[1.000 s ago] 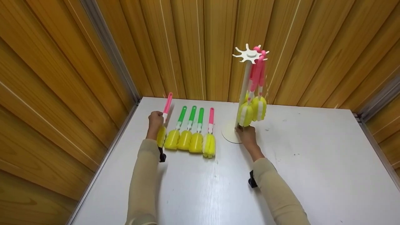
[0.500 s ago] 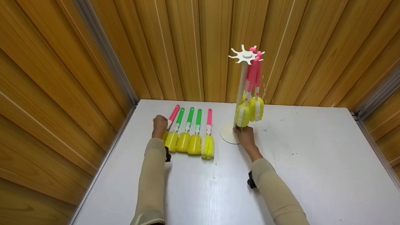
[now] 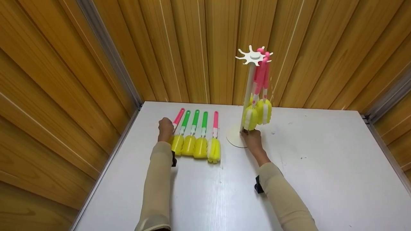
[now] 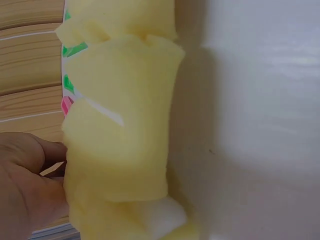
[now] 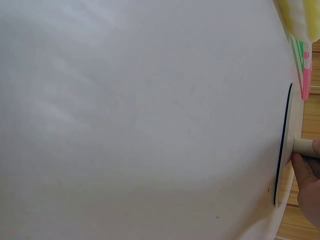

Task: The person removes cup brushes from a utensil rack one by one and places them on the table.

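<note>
Sponge-headed bottle brushes lie side by side on the white table in the head view. At the row's left end, my left hand (image 3: 165, 129) holds a pink-handled bottle brush (image 3: 179, 116) near its neck, hiding most of its sponge. Yellow sponge heads (image 4: 120, 125) fill the left wrist view beside the fingers. My right hand (image 3: 253, 139) grips the foot of the post (image 5: 303, 146) of a white rack (image 3: 254, 57), just above its round base (image 3: 234, 138). From the rack's hooked top hang three pink-handled brushes (image 3: 261, 77), heads down, above the right hand.
Three green-handled brushes (image 3: 195, 118) with yellow heads lie right of the held one, then a pink-handled brush (image 3: 214, 150) with a yellow and white head. Wood-grain panels (image 3: 221, 48) stand behind the white table (image 3: 321, 166).
My left hand has brought the pink-handled brush right and nearer, against the green-handled ones, tilting it slightly more. The right hand stays on the rack's post.
</note>
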Tool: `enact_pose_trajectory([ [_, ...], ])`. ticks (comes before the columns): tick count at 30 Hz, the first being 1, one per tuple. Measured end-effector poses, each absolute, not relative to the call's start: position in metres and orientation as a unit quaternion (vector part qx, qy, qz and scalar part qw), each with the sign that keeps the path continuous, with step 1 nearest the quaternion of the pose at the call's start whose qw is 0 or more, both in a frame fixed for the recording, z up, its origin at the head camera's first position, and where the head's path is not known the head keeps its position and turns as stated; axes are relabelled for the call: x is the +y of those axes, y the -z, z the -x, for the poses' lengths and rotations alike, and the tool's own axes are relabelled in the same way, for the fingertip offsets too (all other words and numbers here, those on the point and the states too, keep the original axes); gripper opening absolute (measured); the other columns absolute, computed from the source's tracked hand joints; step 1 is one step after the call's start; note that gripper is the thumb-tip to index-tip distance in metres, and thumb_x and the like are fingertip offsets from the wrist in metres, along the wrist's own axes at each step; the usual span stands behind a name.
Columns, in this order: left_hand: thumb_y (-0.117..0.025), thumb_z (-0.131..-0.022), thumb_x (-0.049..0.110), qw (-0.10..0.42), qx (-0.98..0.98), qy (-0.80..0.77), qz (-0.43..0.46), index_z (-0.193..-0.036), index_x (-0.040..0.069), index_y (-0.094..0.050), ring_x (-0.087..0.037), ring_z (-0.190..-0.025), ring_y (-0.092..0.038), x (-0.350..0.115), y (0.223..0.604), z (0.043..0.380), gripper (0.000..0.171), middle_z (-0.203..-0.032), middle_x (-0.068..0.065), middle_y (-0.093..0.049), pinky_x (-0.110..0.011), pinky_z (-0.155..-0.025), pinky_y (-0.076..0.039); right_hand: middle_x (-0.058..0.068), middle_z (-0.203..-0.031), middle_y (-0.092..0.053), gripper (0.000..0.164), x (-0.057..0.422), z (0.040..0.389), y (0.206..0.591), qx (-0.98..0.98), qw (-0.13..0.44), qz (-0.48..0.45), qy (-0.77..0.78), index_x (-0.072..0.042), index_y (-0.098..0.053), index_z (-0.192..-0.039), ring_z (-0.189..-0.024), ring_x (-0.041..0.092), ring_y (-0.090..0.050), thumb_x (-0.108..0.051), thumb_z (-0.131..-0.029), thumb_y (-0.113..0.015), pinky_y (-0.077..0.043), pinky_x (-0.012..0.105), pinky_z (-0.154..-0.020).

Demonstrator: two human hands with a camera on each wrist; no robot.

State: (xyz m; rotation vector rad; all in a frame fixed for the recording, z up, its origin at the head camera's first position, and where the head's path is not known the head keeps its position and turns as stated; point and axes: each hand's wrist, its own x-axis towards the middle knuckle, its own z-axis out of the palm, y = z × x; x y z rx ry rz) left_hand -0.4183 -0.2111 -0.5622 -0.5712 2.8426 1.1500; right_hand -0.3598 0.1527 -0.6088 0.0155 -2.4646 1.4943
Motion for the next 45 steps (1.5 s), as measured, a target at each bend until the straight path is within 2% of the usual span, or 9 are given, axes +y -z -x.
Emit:
enact_pose_trajectory([
  [4, -0.045, -0.103, -0.002, 0.013, 0.927, -0.339, 0.162, -0.110, -0.007, -0.060, -0.031, -0.096, -0.063, -0.208, 0.563, 0.417, 0.018, -0.109, -0.023, -0.064, -0.044, -0.091, -0.055, 0.028, -0.109, -0.071, 0.019, 0.152, 0.360, 0.609, -0.848, 0.128, -0.009, -0.515, 0.010, -0.065, -0.110, -0.108, 0.039, -0.067, 0.000, -0.095, -0.068, -0.054, 0.047, -0.093],
  [7, -0.046, -0.101, -0.003, 0.010, 0.933, -0.329, 0.147, -0.107, -0.007, -0.062, -0.029, -0.089, -0.061, -0.206, 0.563, 0.417, 0.017, -0.105, -0.022, -0.065, -0.043, -0.087, -0.055, 0.029, -0.109, -0.070, 0.020, 0.152, 0.360, 0.608, -0.845, 0.130, -0.003, -0.519, 0.012, -0.065, -0.110, -0.108, 0.041, -0.068, 0.000, -0.094, -0.069, -0.054, 0.049, -0.093],
  [14, -0.045, -0.104, 0.003, 0.028, 0.936, -0.325, 0.134, -0.114, -0.004, -0.062, -0.030, -0.091, -0.062, -0.204, 0.561, 0.418, 0.021, -0.104, -0.018, -0.064, -0.042, -0.089, -0.056, 0.031, -0.106, -0.070, 0.020, 0.153, 0.360, 0.607, -0.857, 0.131, 0.005, -0.499, 0.014, -0.065, -0.109, -0.106, 0.043, -0.066, 0.001, -0.093, -0.069, -0.052, 0.052, -0.092],
  [18, -0.046, -0.105, 0.003, 0.024, 0.951, -0.289, 0.108, -0.113, -0.003, -0.063, -0.027, -0.088, -0.060, -0.199, 0.558, 0.422, 0.020, -0.099, -0.016, -0.064, -0.038, -0.086, -0.056, 0.032, -0.108, -0.070, 0.023, 0.157, 0.358, 0.607, -0.873, 0.132, -0.023, -0.469, 0.015, -0.065, -0.112, -0.106, 0.045, -0.066, 0.003, -0.093, -0.066, -0.053, 0.054, -0.091],
  [23, -0.047, -0.106, 0.008, 0.018, 0.956, -0.277, 0.090, -0.122, -0.002, -0.062, -0.025, -0.091, -0.060, -0.187, 0.551, 0.420, 0.023, -0.102, -0.014, -0.062, -0.036, -0.091, -0.056, 0.030, -0.107, -0.071, 0.022, 0.165, 0.354, 0.606, -0.883, 0.137, -0.060, -0.444, 0.015, -0.067, -0.112, -0.101, 0.045, -0.068, 0.003, -0.094, -0.065, -0.055, 0.054, -0.086],
  [29, -0.048, -0.107, 0.013, 0.032, 0.951, -0.298, 0.076, -0.141, 0.004, -0.055, -0.025, -0.115, -0.059, -0.168, 0.537, 0.408, 0.036, -0.125, -0.012, -0.060, -0.039, -0.106, -0.048, 0.030, -0.112, -0.070, 0.026, 0.177, 0.347, 0.600, -0.905, 0.106, -0.079, -0.405, 0.014, -0.066, -0.118, -0.103, 0.045, -0.068, 0.000, -0.096, -0.064, -0.055, 0.054, -0.086],
  [33, -0.050, -0.107, 0.015, 0.022, 0.946, -0.320, 0.039, -0.145, 0.007, -0.054, -0.025, -0.133, -0.053, -0.155, 0.532, 0.398, 0.039, -0.143, -0.010, -0.057, -0.043, -0.111, -0.042, 0.033, -0.118, -0.066, 0.031, 0.185, 0.341, 0.596, -0.913, 0.069, -0.070, -0.395, 0.014, -0.063, -0.123, -0.110, 0.046, -0.064, -0.002, -0.097, -0.063, -0.054, 0.054, -0.090],
  [39, -0.054, -0.106, 0.016, -0.027, 0.952, -0.299, -0.051, -0.137, 0.002, -0.061, -0.029, -0.135, -0.053, -0.132, 0.533, 0.382, 0.035, -0.140, -0.015, -0.060, -0.042, -0.111, -0.043, 0.033, -0.138, -0.054, 0.041, 0.195, 0.331, 0.588, -0.909, 0.037, -0.059, -0.411, 0.013, -0.055, -0.136, -0.121, 0.048, -0.058, -0.006, -0.100, -0.060, -0.050, 0.053, -0.098],
  [45, -0.053, -0.107, 0.020, -0.015, 0.947, -0.314, -0.067, -0.140, 0.006, -0.059, -0.028, -0.136, -0.051, -0.108, 0.536, 0.369, 0.036, -0.144, -0.012, -0.057, -0.042, -0.111, -0.043, 0.032, -0.139, -0.055, 0.042, 0.205, 0.323, 0.581, -0.901, 0.049, -0.054, -0.427, 0.014, -0.054, -0.136, -0.126, 0.049, -0.054, -0.004, -0.099, -0.060, -0.048, 0.054, -0.102],
])
